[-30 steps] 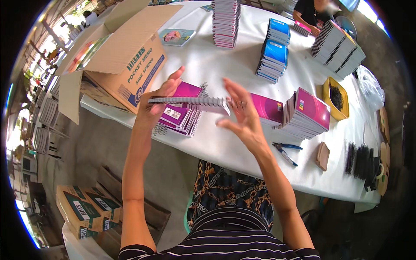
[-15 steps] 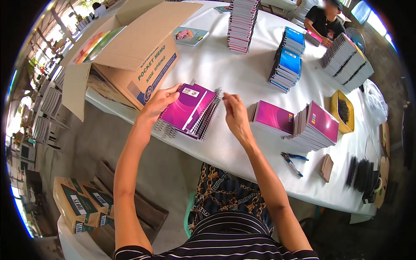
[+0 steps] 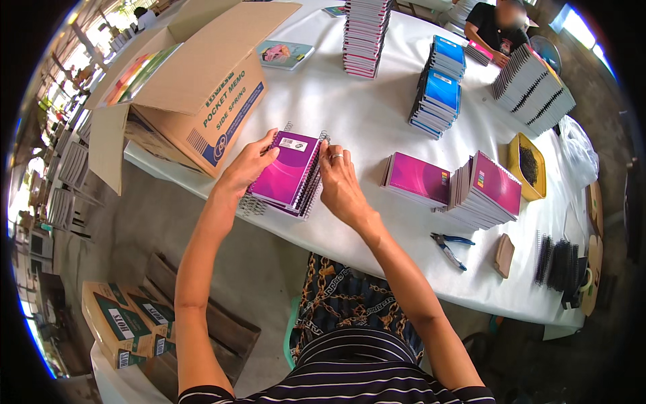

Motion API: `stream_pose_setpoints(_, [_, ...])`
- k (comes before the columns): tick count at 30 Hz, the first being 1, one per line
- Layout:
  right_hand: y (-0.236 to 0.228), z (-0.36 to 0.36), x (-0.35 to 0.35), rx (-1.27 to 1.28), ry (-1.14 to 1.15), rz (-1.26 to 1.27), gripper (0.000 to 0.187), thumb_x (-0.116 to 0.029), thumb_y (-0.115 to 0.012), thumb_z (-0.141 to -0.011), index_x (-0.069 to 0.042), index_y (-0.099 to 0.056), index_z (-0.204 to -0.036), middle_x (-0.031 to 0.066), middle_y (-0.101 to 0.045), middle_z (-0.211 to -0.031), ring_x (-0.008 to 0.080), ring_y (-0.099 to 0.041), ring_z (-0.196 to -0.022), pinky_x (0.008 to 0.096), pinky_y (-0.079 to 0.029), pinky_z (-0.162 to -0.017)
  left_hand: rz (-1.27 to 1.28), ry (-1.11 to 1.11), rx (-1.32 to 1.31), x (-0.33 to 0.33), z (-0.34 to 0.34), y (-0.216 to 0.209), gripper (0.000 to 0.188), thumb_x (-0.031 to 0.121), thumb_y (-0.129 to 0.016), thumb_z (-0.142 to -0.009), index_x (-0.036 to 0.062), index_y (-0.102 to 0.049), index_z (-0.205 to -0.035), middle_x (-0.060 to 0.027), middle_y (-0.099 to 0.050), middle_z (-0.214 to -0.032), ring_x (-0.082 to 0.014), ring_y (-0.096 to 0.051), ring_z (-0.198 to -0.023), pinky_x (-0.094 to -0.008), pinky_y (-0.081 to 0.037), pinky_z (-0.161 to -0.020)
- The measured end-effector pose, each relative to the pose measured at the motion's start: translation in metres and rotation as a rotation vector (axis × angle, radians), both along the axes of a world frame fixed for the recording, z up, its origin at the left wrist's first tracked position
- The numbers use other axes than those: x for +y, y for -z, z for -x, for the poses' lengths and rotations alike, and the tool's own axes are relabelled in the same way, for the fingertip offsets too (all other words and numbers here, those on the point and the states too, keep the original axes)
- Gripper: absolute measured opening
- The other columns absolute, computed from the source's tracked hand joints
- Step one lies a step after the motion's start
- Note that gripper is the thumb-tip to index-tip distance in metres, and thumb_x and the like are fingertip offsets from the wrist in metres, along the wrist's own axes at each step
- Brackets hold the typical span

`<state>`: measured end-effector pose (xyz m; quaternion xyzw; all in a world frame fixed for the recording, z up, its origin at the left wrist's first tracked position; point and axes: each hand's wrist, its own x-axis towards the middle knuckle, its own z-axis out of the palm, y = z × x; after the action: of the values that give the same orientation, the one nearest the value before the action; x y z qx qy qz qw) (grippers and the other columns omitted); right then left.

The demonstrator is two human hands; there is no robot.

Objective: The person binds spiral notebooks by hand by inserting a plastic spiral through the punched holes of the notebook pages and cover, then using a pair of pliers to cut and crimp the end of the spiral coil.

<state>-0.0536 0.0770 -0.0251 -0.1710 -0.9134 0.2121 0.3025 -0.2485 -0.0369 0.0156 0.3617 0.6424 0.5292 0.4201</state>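
Note:
A purple spiral notebook with a white label lies on top of a small pile of similar notebooks at the table's near edge. My left hand grips its left side, thumb on the cover. With bent fingers my right hand, a ring on one finger, pinches the notebook's upper right edge; whether the fingertips also hold a coil is hidden. Loose ends of metal coils stick out at the pile's lower left, and others show beside the right fingertips.
An open cardboard box stands left of the pile. To the right are purple notebook stacks, pliers, a brown block, a yellow tray and black coils. Blue notebooks stand farther back; a person sits beyond.
My right hand has moved left from beside the pile onto the notebook's right edge. The top notebook's cover now lies flatter and squarer over the pile. My left hand keeps its hold.

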Motion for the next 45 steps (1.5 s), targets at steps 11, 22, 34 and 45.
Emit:
stream_pose_setpoints(11, [0.014,-0.148,0.051,-0.263,0.285,-0.37,0.07,0.0,-0.066,-0.08,-0.004,-0.044,-0.145,0.0214,-0.038,-0.153,0.0347,-0.035,-0.144,0.0469,-0.027,-0.119,-0.407,-0.005,0.132,-0.046,-0.127,-0.048,0.057,0.005,-0.057,-0.097,0.0002,-0.037,-0.15,-0.0143,-0.034,-0.158,-0.0238,-0.033,-0.145,-0.0371,-0.025,-0.119])
stream_pose_setpoints(22, [-0.047,-0.171,-0.048,0.327,0.498,0.756,0.026,-0.001,-0.054,-0.098,0.003,-0.055,-0.124,0.0137,-0.063,-0.1,0.0156,-0.059,-0.079,0.0265,-0.048,-0.072,-0.493,-0.025,1.05,0.003,-0.265,0.057,0.061,0.015,-0.067,-0.088,0.0038,-0.047,-0.144,-0.0178,-0.04,-0.153,-0.0418,-0.032,-0.144,-0.0565,-0.021,-0.117])
stream_pose_setpoints(34, [0.034,-0.233,-0.019,0.296,0.225,0.853,0.039,-0.008,-0.07,-0.091,-0.001,-0.048,-0.123,0.0127,-0.061,-0.111,0.0198,-0.06,-0.101,0.0329,-0.049,-0.087,-0.257,0.395,-0.301,0.028,-0.214,0.06,0.077,-0.003,-0.073,-0.083,0.0063,-0.036,-0.151,-0.0169,-0.054,-0.142,-0.0223,-0.051,-0.132,-0.0343,-0.042,-0.109])
stream_pose_setpoints(45, [0.058,-0.229,-0.029,0.405,0.182,0.822,0.038,0.0,-0.07,-0.087,-0.001,-0.047,-0.117,0.0143,-0.059,-0.112,0.0274,-0.062,-0.1,0.0342,-0.05,-0.087,-0.361,0.315,1.308,0.036,-0.263,0.003,0.095,0.05,-0.065,-0.081,0.0095,-0.025,-0.156,-0.0111,-0.03,-0.16,-0.0398,-0.015,-0.15,-0.058,-0.02,-0.118])
